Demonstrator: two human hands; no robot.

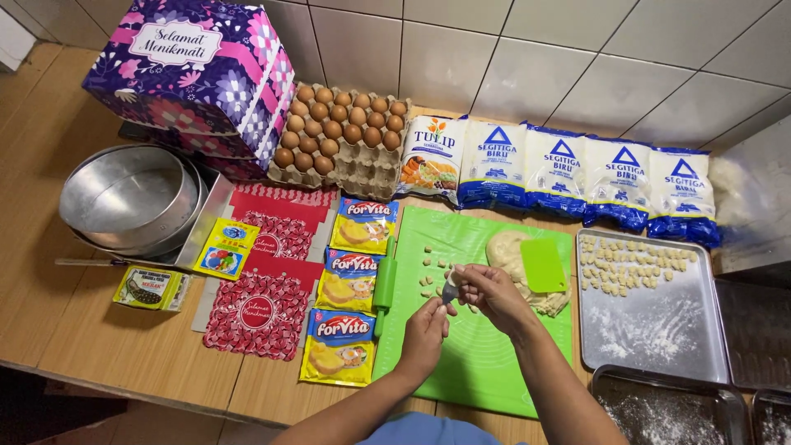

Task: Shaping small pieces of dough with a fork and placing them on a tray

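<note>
Over the green mat, my left hand and my right hand meet around a small dark mould with a bit of pale dough in it. The right hand pinches it from above, and the left fingertips touch it from below. Small dough pieces lie on the mat just left of the hands. A lump of dough with a green scraper on it sits behind my right hand. Several shaped pieces fill the far end of a floured metal tray.
A green rolling pin lies along the mat's left edge beside three yellow margarine packets. Flour bags, an egg tray, a flowered box, round metal tins and red cartons fill the wooden counter. More floured trays sit at bottom right.
</note>
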